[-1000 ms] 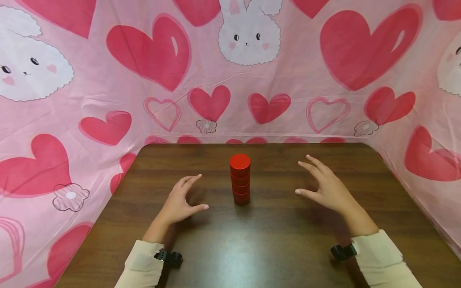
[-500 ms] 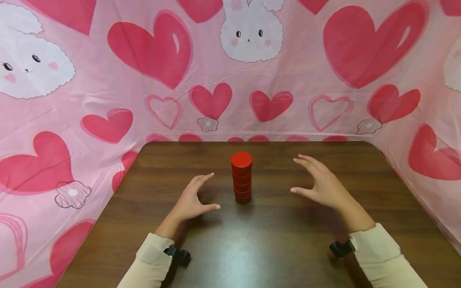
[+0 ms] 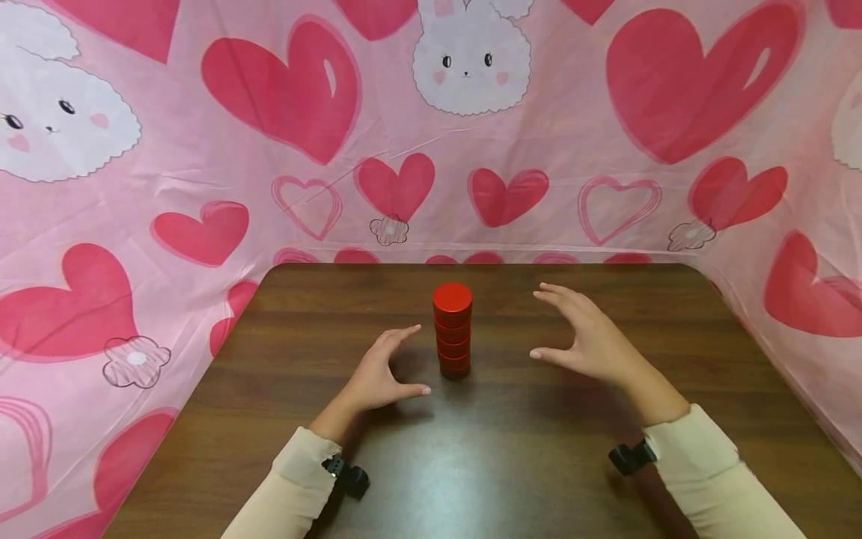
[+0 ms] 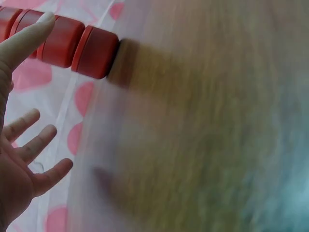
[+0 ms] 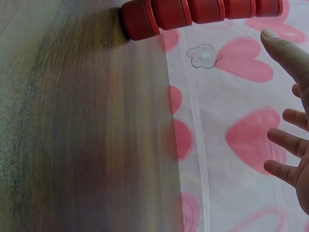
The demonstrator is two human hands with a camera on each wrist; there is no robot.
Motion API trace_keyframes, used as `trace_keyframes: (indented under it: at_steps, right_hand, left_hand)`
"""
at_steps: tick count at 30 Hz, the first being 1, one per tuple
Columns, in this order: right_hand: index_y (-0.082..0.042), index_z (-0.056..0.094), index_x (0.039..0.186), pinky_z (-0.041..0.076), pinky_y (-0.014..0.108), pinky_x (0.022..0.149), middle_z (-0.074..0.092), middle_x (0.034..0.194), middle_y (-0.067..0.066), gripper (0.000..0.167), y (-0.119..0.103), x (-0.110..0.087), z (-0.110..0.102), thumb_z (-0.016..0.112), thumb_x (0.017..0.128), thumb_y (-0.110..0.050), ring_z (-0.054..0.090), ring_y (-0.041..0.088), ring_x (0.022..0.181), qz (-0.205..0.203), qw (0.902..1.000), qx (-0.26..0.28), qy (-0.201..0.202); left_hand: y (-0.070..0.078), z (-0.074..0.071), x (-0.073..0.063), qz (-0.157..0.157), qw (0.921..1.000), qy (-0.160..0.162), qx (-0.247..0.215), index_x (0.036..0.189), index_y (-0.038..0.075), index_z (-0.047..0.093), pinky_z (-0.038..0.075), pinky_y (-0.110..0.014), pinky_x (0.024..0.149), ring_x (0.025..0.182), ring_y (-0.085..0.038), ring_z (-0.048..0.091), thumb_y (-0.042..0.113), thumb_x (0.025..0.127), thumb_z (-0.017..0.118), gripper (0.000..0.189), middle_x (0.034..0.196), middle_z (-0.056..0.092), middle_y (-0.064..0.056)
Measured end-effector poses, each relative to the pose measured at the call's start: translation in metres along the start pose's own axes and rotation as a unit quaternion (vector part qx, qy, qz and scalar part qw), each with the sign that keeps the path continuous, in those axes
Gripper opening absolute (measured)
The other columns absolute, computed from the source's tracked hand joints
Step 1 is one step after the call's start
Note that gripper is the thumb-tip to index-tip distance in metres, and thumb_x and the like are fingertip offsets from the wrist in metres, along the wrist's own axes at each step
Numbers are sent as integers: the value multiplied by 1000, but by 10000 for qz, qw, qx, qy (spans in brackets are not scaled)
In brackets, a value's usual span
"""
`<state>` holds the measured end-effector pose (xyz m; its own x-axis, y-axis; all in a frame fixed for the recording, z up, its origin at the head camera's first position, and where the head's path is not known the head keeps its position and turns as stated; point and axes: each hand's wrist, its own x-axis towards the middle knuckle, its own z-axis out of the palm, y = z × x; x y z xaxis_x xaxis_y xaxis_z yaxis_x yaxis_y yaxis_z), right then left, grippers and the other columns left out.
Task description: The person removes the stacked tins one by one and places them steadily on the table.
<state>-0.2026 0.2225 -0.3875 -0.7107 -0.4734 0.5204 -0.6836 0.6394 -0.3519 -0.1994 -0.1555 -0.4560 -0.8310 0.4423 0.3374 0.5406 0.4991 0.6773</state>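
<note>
A stack of several short red round containers (image 3: 453,329), one on top of another, stands upright on the dark wooden table (image 3: 431,457). To its left is my left hand (image 3: 378,376), thumb and fingers spread apart and nothing between them. My right hand (image 3: 595,340) hovers farther off on the right side, fingers likewise spread and palm toward the stack. The left wrist view shows the lower red containers (image 4: 62,41) partly behind my thumb (image 4: 26,41). In the right wrist view, the red containers (image 5: 205,9) run along the top, beyond my thumb (image 5: 287,53).
Behind the table and at both sides hangs a pink cloth (image 3: 431,142) printed with hearts and rabbits. Each wrist wears a black strap device, the left one (image 3: 352,479) and the right one (image 3: 629,457), below pale sleeves.
Both hands have moved inward toward the red stack, the left hand rightward and the right hand leftward. The stack stays in place; the head view has shifted slightly.
</note>
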Motion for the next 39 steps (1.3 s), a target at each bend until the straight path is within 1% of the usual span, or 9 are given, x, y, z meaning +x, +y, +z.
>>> trace_keyframes:
  at_steps: [3,11,16,19,22,26,29,33,39]
  right_hand:
    - [-8,51,138,34,56,103,46,145,12,89,-2,3,1,92,63,-32,41,34,131,-122,9999,29,17]
    - [-8,54,135,36,55,102,49,141,10,83,-10,9,9,92,64,-32,44,32,129,-312,9994,129,100]
    - [-8,55,133,35,52,104,51,139,10,80,-16,13,13,91,65,-32,45,32,128,-510,9983,176,209]
    - [-7,55,132,36,50,105,52,139,9,78,-19,17,15,90,67,-32,45,31,128,-582,9977,237,264]
    - [-7,55,132,37,48,105,52,139,9,77,-22,21,17,90,67,-32,45,30,128,-642,9972,300,245]
    - [-7,55,132,37,49,104,52,139,10,77,-25,26,17,90,67,-31,46,30,128,-735,9966,328,151]
    - [-6,55,132,37,50,104,53,139,11,78,-26,30,17,89,67,-30,47,30,128,-801,9962,325,126]
    - [-6,54,132,37,49,105,54,136,11,77,-27,35,17,89,68,-30,47,29,127,-886,9952,387,141]
    - [-6,54,133,36,49,106,54,136,12,76,-30,43,16,88,70,-31,47,29,128,-986,9934,580,116]
  left_hand:
    - [2,4,1,3,9999,81,-97,146,27,44,42,-56,99,123,-33,49,41,65,90,93,135,52,-15]
    - [4,17,5,-136,9981,278,-529,140,9,51,47,-54,93,117,-36,53,28,64,93,89,129,55,-18]
    - [6,25,8,-247,9953,498,-792,137,13,54,51,-52,87,114,-34,55,23,63,94,85,126,57,-17]
    - [8,29,10,-330,9928,510,-1035,137,16,54,52,-52,87,114,-33,56,20,62,94,85,126,57,-16]
    - [10,33,12,-382,9890,531,-1324,137,13,55,51,-54,88,114,-35,56,15,63,94,83,127,57,-16]
    - [11,39,14,-398,9862,686,-1452,133,10,57,52,-52,86,112,-34,57,11,63,93,80,125,59,-12]
    - [11,42,16,-504,9857,754,-1420,132,11,57,54,-47,84,109,-30,59,12,63,93,78,121,60,-8]
    - [12,45,18,-724,9835,664,-1522,133,13,55,54,-43,86,107,-26,61,12,63,93,80,120,60,-6]
    - [12,48,22,-893,9821,523,-1572,135,9,52,53,-44,88,109,-28,60,14,64,93,82,123,59,-10]
